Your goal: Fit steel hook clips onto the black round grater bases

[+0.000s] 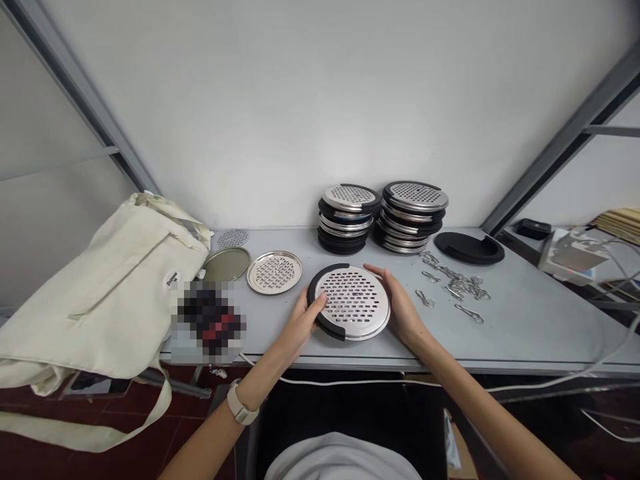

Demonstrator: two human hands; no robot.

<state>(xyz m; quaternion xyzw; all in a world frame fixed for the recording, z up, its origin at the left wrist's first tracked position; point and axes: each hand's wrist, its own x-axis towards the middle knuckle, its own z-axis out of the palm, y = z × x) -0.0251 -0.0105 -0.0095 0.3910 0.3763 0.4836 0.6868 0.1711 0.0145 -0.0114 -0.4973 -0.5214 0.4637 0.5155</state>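
A round slotted metal disc [355, 303] with a black rim piece around its left side is held just above the table's front part, tilted slightly toward me. My left hand [303, 320] grips its left side, thumb on top and the other fingers hidden underneath. Against the right edge lies my right hand [400, 307], curved around it, with a finger reaching past the far edge; its other fingers are partly hidden. Left of the held disc, a loose perforated metal disc [275, 272] lies on the table beside a plain round metal plate [226, 266].
Two stacks of similar discs, a left stack [349, 219] and a right stack [413, 217], stand by the wall. A black round piece [469, 247] and several metal snap hooks [465, 285] lie right. A cream bag [110, 287] covers the table's left end. A white cable [350, 383] crosses the front.
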